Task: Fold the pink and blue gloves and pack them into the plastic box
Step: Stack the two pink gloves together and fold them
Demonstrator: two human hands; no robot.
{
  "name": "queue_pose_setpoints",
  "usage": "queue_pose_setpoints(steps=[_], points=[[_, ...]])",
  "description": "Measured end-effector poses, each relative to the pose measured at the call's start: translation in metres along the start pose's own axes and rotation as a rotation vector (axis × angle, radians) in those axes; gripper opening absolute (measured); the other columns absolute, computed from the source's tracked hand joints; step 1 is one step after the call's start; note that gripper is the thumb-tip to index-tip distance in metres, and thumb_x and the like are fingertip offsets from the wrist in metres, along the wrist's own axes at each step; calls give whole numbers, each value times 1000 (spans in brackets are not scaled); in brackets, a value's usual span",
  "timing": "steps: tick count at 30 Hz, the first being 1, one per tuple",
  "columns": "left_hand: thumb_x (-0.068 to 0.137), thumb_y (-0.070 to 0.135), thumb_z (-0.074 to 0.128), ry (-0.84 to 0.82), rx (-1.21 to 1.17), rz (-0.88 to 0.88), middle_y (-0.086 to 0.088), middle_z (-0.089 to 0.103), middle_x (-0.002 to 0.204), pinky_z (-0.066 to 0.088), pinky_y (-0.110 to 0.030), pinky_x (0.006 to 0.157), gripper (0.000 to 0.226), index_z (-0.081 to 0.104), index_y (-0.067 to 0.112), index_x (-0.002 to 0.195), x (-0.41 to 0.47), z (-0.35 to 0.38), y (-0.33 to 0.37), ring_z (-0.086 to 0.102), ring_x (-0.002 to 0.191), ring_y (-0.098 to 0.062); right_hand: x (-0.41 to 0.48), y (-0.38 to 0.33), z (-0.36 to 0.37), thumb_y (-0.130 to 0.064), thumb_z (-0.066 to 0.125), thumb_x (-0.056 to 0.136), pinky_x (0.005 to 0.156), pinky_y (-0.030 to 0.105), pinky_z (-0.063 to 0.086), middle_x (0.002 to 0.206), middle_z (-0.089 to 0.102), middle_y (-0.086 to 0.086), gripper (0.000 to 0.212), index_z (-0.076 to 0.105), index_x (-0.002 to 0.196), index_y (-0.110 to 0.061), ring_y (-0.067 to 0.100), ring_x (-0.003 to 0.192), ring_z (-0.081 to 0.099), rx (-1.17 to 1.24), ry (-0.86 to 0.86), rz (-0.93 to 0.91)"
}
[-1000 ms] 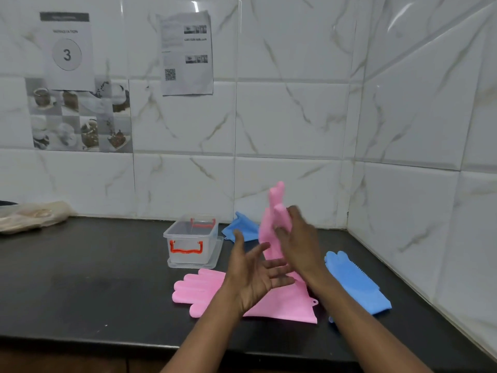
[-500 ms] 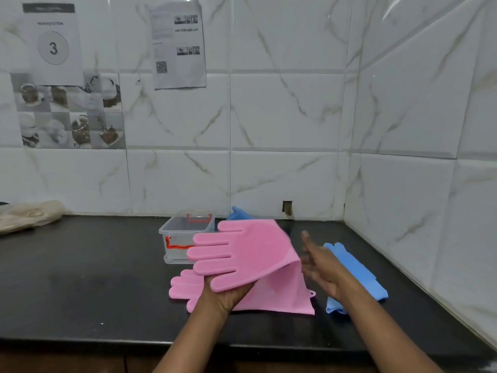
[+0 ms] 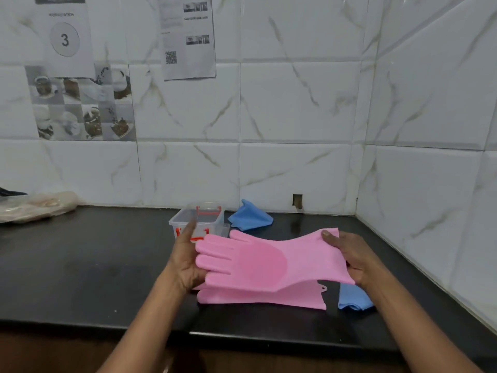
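You hold a pink glove [image 3: 258, 261] stretched flat between both hands, above the counter [image 3: 80, 265]. Your left hand [image 3: 185, 261] grips its finger end, the glove's fingers lying over your palm, with your index finger raised toward the box [image 3: 197, 223]. Your right hand [image 3: 352, 261] pinches the cuff, thumb on top. A second pink glove [image 3: 263, 296] lies directly under the held one. One blue glove [image 3: 352, 298] lies below your right hand; another [image 3: 250, 218] sits beyond your fingertips, beside the box.
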State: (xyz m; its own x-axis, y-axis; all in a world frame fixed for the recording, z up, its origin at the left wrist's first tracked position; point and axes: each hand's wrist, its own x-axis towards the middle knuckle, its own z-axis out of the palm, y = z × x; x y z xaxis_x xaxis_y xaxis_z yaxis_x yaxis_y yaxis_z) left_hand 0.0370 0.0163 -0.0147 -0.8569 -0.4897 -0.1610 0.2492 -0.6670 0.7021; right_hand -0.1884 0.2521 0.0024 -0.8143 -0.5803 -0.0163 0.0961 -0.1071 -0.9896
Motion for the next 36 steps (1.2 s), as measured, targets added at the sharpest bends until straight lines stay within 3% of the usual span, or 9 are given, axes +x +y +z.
queue_pose_setpoints(steps=[3, 6, 10, 13, 20, 24, 28, 31, 36], points=[[73, 5, 79, 115, 462, -63, -23, 71, 102, 52, -51, 93, 53, 60, -5, 122, 7, -3, 9, 69, 92, -36, 5, -6, 14, -13, 66, 90, 61, 37, 56, 99, 70, 19, 22, 64, 110, -3, 31, 81, 68, -163, -22, -43], [81, -7, 68, 216, 810, 84, -27, 70, 107, 52, -53, 94, 29, 64, -8, 110, 3, 12, 22, 68, 96, -37, 11, -20, 25, -12, 67, 89, 62, 32, 53, 92, 70, 14, 20, 65, 105, -2, 26, 76, 67, -327, -10, -172], [74, -6, 69, 252, 895, 502, -4, 70, 67, 53, -29, 61, 20, 74, 13, 77, -2, 23, 73, 60, 62, -21, 10, -55, 26, -8, 68, 85, 59, 25, 45, 71, 66, 1, 9, 70, 80, -15, 15, 65, 58, -371, 70, -565], [74, -5, 71, 242, 1082, 726, 6, 74, 69, 51, -15, 58, 28, 77, 22, 77, -19, 22, 82, 65, 65, -7, -3, -56, 25, -4, 69, 81, 71, 29, 48, 78, 72, -2, 15, 72, 79, -19, 14, 75, 64, -444, 44, -654], [79, -4, 70, 409, 1457, 390, 2, 63, 67, 41, -15, 51, 26, 76, 21, 80, -33, -62, -1, 54, 57, -7, -37, 43, 10, 1, 70, 78, 65, 13, 39, 95, 56, -11, 33, 69, 67, -30, 2, 85, 54, -1036, -126, -327], [82, -10, 53, 510, 1302, 421, -1, 66, 75, 52, -22, 54, 36, 74, 15, 97, -28, -67, -5, 62, 62, -11, -28, 54, 8, 3, 56, 83, 55, 18, 41, 85, 61, -7, 34, 70, 72, -26, 6, 65, 53, -867, 19, -211], [90, 14, 53, 712, 1298, 470, -13, 71, 86, 54, -37, 72, 20, 70, 4, 90, -16, -55, 4, 67, 82, -29, -15, 42, 17, -8, 56, 84, 70, 40, 52, 74, 60, 13, 15, 59, 71, -4, 22, 58, 59, -446, 178, -25], [84, 27, 72, 691, 1432, 332, -8, 69, 91, 55, -33, 72, 23, 66, 8, 97, -8, -41, 4, 68, 86, -25, -13, 40, 25, -31, 69, 86, 57, 31, 43, 57, 52, 11, 40, 47, 62, -8, 25, 56, 65, -611, 177, -4], [85, 18, 70, 890, 1689, 360, -9, 67, 97, 39, -28, 56, 17, 54, 12, 88, -4, -32, -11, 60, 73, -21, -12, 45, 34, -12, 80, 76, 51, 30, 30, 70, 38, 10, 48, 35, 59, -12, 25, 75, 43, -876, 174, 12]])
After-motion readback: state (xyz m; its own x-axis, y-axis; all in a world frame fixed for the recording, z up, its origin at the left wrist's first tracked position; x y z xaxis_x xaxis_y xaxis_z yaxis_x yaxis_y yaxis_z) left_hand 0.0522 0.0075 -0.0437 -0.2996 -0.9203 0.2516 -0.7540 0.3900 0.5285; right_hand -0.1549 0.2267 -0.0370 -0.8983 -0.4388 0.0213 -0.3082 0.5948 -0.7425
